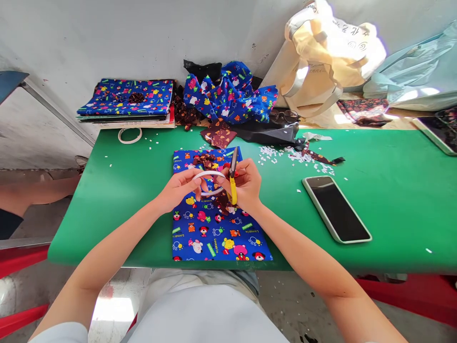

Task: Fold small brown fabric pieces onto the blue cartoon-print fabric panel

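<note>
A green table (124, 176) filled most of the view, and a pale bag (307, 64) stood at the back by the wall. A blue cloth (228, 228) with little animals lay flat at the table's near side. A phone (337, 208) lay well apart from it, on the right. Over the cloth, the two hands were close together. The left hand (177, 188) pinched one side of a ring, and the right hand (248, 188) gripped scissors (233, 183), its thumb at the ring's other side. The blades stuck out, so a quick twist might have poked a finger or snagged the cloth. The white ring (210, 173) sat between the fingertips and could have slipped if they got loose. Brown scraps (207, 162) lay on the cloth; a bump might have pushed them about. Tiny white bits (269, 155) could have stuck to anything sticky.
</note>
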`<state>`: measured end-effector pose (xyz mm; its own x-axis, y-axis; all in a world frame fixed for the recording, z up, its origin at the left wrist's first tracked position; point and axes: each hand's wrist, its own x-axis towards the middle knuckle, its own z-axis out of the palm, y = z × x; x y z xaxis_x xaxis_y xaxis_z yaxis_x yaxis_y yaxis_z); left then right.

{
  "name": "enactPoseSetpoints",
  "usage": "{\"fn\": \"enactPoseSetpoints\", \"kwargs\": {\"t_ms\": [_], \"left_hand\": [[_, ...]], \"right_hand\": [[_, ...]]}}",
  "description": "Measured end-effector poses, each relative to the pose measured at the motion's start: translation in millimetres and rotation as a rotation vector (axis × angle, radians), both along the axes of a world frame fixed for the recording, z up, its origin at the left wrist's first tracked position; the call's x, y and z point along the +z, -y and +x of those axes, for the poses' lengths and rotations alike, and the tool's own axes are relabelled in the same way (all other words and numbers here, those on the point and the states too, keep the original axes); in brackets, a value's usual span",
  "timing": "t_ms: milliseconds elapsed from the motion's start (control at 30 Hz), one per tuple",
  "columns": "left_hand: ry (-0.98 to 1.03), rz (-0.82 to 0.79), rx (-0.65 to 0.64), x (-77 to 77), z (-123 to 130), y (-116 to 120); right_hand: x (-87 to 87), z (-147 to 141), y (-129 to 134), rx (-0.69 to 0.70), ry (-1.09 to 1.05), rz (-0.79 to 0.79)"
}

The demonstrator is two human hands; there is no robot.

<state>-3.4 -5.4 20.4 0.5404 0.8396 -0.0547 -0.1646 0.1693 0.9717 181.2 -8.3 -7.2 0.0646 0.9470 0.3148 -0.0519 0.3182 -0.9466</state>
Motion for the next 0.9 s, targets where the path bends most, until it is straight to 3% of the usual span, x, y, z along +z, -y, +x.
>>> {"fn": "enactPoseSetpoints", "kwargs": {"t_ms": [133, 333, 600, 900], "left_hand": [[0.059, 0.030, 0.022, 2.0, -0.9, 0.2], [0.099, -0.064, -0.046, 6.4, 0.0, 2.3], [0.181, -0.134, -0.272, 5.1, 1.1, 5.1], [0.216, -0.105, -0.243, 4.3, -1.5, 3.1]], "right_hand": [[5.8, 0.9, -1.6, 0.037, -0.039, -0.002], [6.3, 2.8, -1.9, 0.125, -0.084, -0.040], [5.5, 3.9, -2.4, 0.194, -0.107, -0.026], [3.0, 3.3, -3.0, 0.182, -0.065, -0.054]]}}
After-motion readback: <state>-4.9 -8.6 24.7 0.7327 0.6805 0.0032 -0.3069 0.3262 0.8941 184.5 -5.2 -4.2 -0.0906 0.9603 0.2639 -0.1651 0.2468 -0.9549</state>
